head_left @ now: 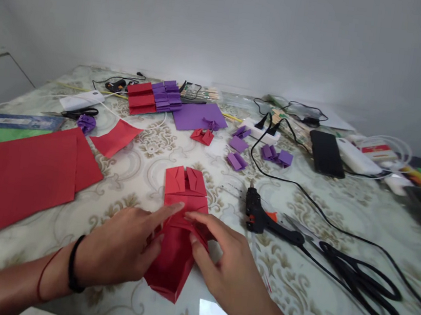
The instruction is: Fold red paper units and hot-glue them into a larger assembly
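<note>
Strip: the red strip (175, 248) is lying lengthwise before you on the patterned table (141, 182); its far end is showing folded flaps, its near end is standing up in creased edges.
Left hand (121, 244): you are laying it on the strip's left edge, index finger stretching over the paper, thumb bending nearer you; red paper is showing between them, but I cannot tell whether they are pinching or only pressing.
Right hand (232, 269): you are pinching a raised fold at the strip's right edge between thumb and fingers.
Left wrist: you are wearing a black band (75, 264) and a thin red cord (46, 275).
Right of strip: a glue gun (256, 212) is lying with its nozzle pointing away from you; farther right, scissors (362, 283) are lying, blades reaching beside the gun's handle.
Left of strip: a large red sheet (16, 186) is spreading well apart; a small red sheet (116, 138) is lying beyond it, with a purple rosette (86, 123) nearby.
Beyond strip: a red bow (202, 136) and a purple sheet (200, 116) are sitting close together; a red-and-purple panel (154, 98) is lying left of them.
Beyond strip, to the right: small purple pieces (236, 161) are clustering near a white power strip (262, 132); a phone (326, 153) is lying farther right.
</note>
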